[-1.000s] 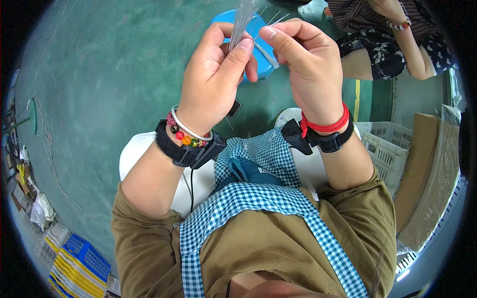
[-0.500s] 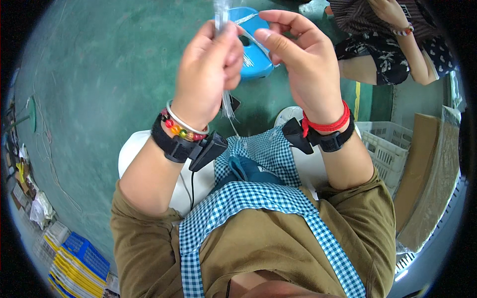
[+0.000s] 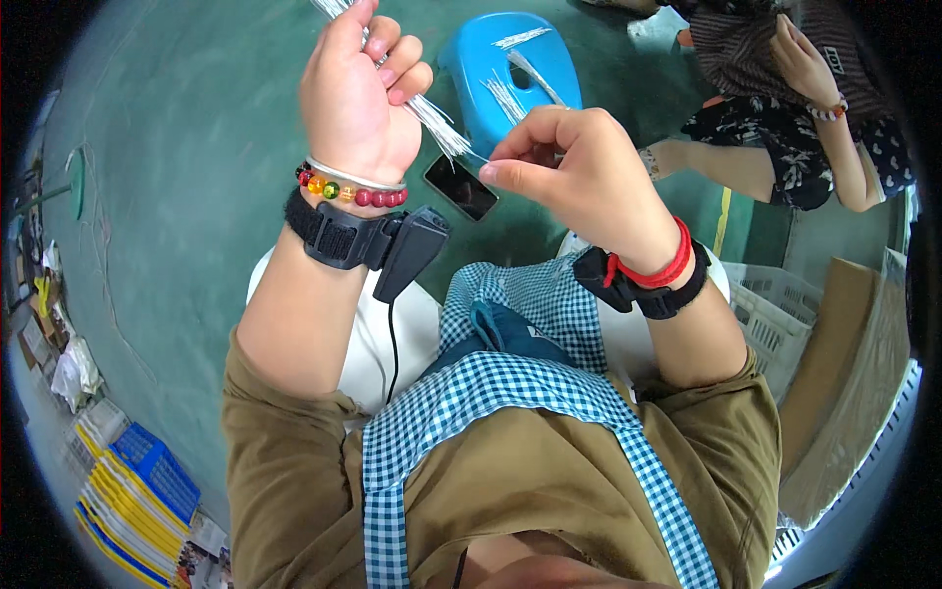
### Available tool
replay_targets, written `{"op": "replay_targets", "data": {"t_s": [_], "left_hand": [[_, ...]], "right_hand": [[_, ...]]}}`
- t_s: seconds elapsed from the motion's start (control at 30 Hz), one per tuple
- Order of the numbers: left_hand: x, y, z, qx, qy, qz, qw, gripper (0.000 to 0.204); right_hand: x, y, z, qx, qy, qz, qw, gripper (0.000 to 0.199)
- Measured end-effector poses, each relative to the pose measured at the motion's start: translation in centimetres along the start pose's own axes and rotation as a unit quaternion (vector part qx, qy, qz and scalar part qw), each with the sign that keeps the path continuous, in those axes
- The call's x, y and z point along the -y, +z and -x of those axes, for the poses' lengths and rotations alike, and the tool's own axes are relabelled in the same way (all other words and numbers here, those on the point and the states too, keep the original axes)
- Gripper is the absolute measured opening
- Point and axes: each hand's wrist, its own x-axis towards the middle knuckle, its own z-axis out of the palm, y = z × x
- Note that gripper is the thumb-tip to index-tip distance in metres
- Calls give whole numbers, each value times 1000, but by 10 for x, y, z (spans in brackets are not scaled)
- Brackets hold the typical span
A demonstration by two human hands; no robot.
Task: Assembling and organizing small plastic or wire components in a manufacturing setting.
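The left hand (image 3: 355,93) is raised and its fingers are curled shut around a bundle of thin clear strips (image 3: 432,116). The fist grips the bundle near its middle, so the loose ends fan out below the palm toward the right hand (image 3: 574,177), while the other ends stick out above the knuckles near the picture's top edge. Held like that, the fanned tips are easy to pick from. The right hand sits just beside those tips, its thumb and forefinger pinched together on what looks like 1 single strip — too fine to be sure it is only 1.

The blue plastic stool (image 3: 510,74) stands on the green floor just beyond both hands. On its top lie a few more loose strips (image 3: 520,71), likely laid there to stay within reach. A dark phone (image 3: 461,187) lies on the floor at the near foot of the stool, below the fanned tips. To the right of the stool sits another person (image 3: 785,108) in dark patterned clothes, one hand raised — well apart from the work. Nearer than the stool, a checked apron (image 3: 510,393) covers the lap. Far left of the stool, stacked blue and yellow packs (image 3: 137,491) sit on the floor. Nothing stands between the 2 hands.
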Motion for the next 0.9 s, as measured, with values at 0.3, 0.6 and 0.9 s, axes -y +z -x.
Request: {"op": "replay_targets", "data": {"t_s": [0.3, 0.6, 0.9], "left_hand": [[3, -3, -1, 26, -15, 28, 999, 9], [-57, -61, -48, 26, -18, 153, 988, 23], [-10, -22, -24, 82, -133, 106, 982, 28]], "right_hand": [[-4, -1, 9, -36, -80, 39, 995, 14], [13, -60, 25, 146, -124, 134, 972, 9], [-3, -46, 15, -75, -141, -265, 951, 5]]}}
